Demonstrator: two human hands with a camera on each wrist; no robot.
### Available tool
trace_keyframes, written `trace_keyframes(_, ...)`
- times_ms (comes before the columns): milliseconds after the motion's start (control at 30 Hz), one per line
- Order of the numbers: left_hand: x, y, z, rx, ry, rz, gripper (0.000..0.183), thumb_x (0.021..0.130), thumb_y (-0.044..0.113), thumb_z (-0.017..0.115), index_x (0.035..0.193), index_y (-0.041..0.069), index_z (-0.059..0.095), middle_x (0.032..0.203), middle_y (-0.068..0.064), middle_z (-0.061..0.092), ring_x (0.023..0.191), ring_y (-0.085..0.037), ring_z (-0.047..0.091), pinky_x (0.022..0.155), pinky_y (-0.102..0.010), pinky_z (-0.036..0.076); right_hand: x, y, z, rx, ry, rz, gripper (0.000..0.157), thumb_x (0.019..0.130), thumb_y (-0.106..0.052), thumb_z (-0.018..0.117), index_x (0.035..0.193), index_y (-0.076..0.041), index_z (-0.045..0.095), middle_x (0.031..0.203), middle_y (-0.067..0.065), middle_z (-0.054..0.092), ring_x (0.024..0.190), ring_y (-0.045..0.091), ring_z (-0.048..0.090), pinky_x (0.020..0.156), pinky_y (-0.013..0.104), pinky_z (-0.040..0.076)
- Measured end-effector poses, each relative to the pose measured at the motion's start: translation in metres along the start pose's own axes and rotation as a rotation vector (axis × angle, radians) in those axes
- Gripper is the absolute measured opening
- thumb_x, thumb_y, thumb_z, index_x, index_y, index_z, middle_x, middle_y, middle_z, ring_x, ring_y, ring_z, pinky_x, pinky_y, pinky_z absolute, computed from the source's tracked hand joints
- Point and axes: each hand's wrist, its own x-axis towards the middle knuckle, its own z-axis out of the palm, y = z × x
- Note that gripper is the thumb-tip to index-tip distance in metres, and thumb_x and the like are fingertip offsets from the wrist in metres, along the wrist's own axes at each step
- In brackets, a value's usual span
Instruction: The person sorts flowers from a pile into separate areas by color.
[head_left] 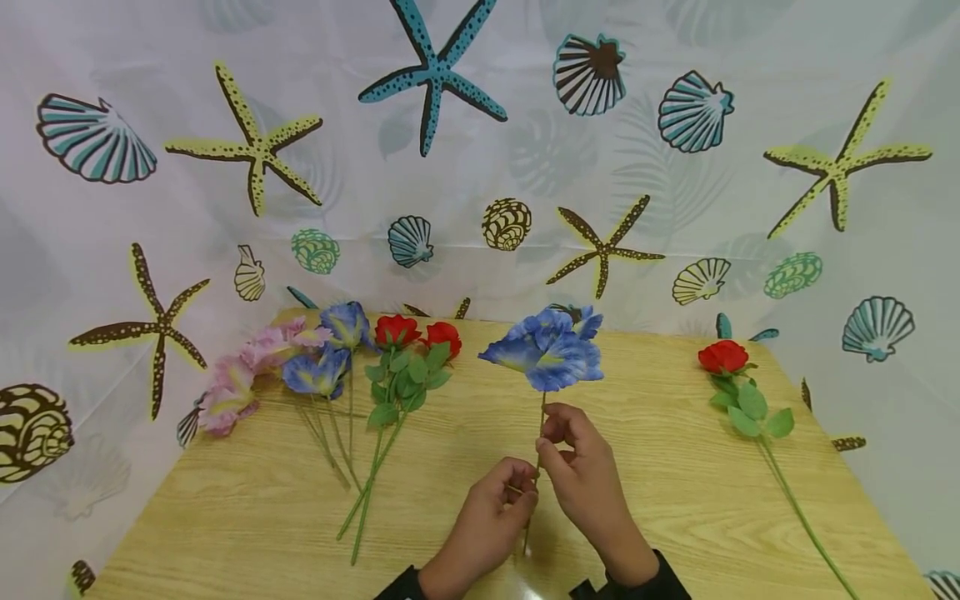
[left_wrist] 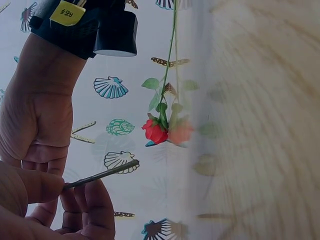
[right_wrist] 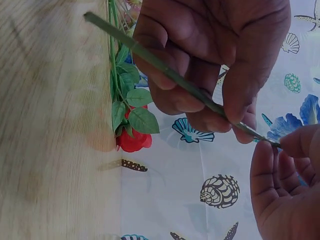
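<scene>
A blue artificial iris [head_left: 551,354] stands upright over the table, its bloom at the top of a thin green stem [right_wrist: 167,71]. My left hand [head_left: 491,512] pinches this stem low down between thumb and fingers, and the stem's cut end sticks out below it. Just under the bloom, my right hand [head_left: 588,479] pinches the same stem with thumb and fingertips. In the right wrist view both hands show along the stem, the left hand [right_wrist: 215,55] above and the right hand [right_wrist: 290,185] at the lower right.
Several pink flowers [head_left: 251,354], two blue irises [head_left: 318,372] and two red roses [head_left: 397,331] lie on the left of the wooden table [head_left: 247,533]. Another red rose [head_left: 723,357] with a long stem lies on the right. A shell-print cloth [head_left: 465,183] hangs behind.
</scene>
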Motion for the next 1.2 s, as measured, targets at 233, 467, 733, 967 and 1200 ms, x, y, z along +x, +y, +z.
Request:
trace_keyframes(233,0.007,-0.028,0.005,-0.041,-0.016,-0.056,0.028,0.093,0.014,0.055,0.121,0.008,0.053,0.105,-0.010,0.059,0.089,-0.015,0.057,0.075,-0.027,0.050,0.001,0.024,-0.002,-0.044,0.011,0.035,0.032,0.092,-0.004,0.057,0.122,-0.014,0.054,0.096,0.003,0.056,0.087,0.011,0.060,0.060,0.025,0.053)
trace_keyframes(467,0.007,-0.037,-0.002,-0.056,-0.009,-0.144,0.039,0.092,0.024,0.057,0.128,0.010,0.049,0.113,-0.014,0.055,0.094,-0.015,0.057,0.078,-0.033,0.050,0.008,0.030,-0.020,-0.176,0.010,0.085,0.031,0.092,-0.006,0.055,0.123,-0.012,0.055,0.095,0.003,0.056,0.082,0.012,0.059,0.053,0.025,0.049)
trace_keyframes(733,0.006,-0.043,-0.022,-0.033,0.023,-0.136,0.039,0.094,0.017,0.054,0.129,0.003,0.047,0.115,-0.018,0.053,0.098,-0.019,0.056,0.078,-0.033,0.050,0.026,0.058,-0.055,-0.390,-0.060,0.153,0.033,0.092,-0.005,0.050,0.125,-0.006,0.053,0.098,0.008,0.058,0.083,0.020,0.061,0.051,0.030,0.045)
trace_keyframes(967,0.008,-0.047,-0.047,0.031,0.085,-0.143,0.040,0.094,0.017,0.054,0.130,0.004,0.046,0.118,-0.018,0.051,0.099,-0.021,0.055,0.079,-0.034,0.050,0.042,0.099,-0.096,-0.533,-0.132,0.229,0.037,0.092,-0.003,0.047,0.128,0.002,0.049,0.100,0.019,0.059,0.077,0.026,0.062,0.049,0.029,0.042)
trace_keyframes(1200,0.010,-0.053,-0.070,0.062,0.189,-0.148,0.038,0.093,0.017,0.055,0.129,0.006,0.047,0.118,-0.019,0.051,0.097,-0.022,0.056,0.080,-0.037,0.049,0.051,0.131,-0.127,-0.589,-0.195,0.314,0.040,0.091,-0.003,0.046,0.129,0.007,0.045,0.103,0.025,0.058,0.055,0.018,0.048,0.047,0.030,0.037)
